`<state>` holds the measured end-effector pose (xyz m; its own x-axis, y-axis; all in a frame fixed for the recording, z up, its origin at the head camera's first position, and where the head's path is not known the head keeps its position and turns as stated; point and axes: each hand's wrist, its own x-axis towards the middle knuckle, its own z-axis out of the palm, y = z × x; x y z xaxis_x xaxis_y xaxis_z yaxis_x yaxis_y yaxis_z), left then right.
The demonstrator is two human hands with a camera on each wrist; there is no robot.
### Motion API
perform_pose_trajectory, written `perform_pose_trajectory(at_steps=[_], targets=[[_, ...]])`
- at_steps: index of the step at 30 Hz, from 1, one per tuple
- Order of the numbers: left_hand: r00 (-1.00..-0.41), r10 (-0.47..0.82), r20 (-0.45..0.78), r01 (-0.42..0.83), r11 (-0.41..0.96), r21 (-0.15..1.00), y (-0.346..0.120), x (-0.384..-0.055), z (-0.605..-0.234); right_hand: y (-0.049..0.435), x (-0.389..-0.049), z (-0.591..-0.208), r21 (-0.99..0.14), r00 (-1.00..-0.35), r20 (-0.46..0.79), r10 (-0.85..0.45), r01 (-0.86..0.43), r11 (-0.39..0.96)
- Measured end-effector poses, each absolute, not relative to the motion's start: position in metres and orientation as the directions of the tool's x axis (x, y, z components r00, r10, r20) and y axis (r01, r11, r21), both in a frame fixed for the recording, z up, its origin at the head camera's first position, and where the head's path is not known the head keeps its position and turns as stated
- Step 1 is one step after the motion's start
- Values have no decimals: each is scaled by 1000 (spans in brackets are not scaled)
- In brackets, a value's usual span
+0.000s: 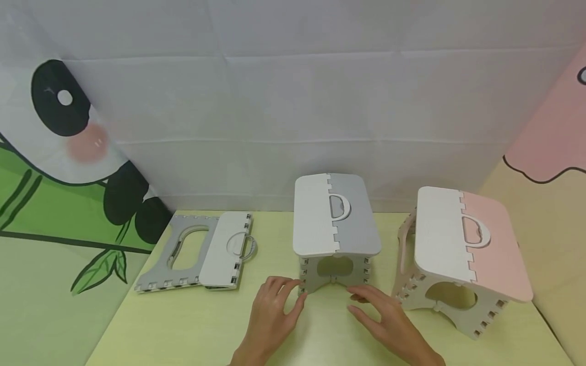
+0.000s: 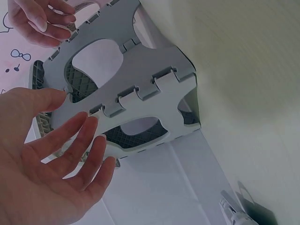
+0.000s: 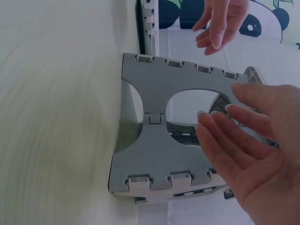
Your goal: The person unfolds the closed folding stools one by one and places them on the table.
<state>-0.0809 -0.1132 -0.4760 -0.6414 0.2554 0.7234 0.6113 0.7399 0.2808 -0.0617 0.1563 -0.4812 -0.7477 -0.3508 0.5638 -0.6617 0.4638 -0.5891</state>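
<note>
A grey-and-white folding step stool (image 1: 313, 218) stands unfolded at the middle of the table, its white handle on top. My left hand (image 1: 273, 315) is at its front left leg, fingers spread and slightly bent; whether the fingertips touch it, I cannot tell. On the other side, my right hand (image 1: 389, 320) hovers by the front right leg with relaxed fingers and nothing in them. Seen from the right wrist, the stool's grey end panel (image 3: 154, 86) has an oval cut-out and a hinge, beside my right hand (image 3: 253, 145). The left wrist view shows my left hand (image 2: 61, 159) holding nothing.
To the right stands an unfolded pink-and-white step stool (image 1: 439, 229). At the left, another grey-and-white stool (image 1: 224, 254) lies partly flat with its grey panel spread out. All are on a pale yellow table (image 1: 183, 325), with a white cloth (image 1: 293, 101) behind.
</note>
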Motion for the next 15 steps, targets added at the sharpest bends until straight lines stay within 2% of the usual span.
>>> perform_pose_trajectory(at_steps=[10,15], targets=[[-632,234,739,599,752,274,-124,-82,-479,144,-64,-480,-633,-783,526,-332,-621,462],[-646,217,732,575,770,279,-131,-83,-481,137,-68,-482,-658,-794,500,-345,-607,446]])
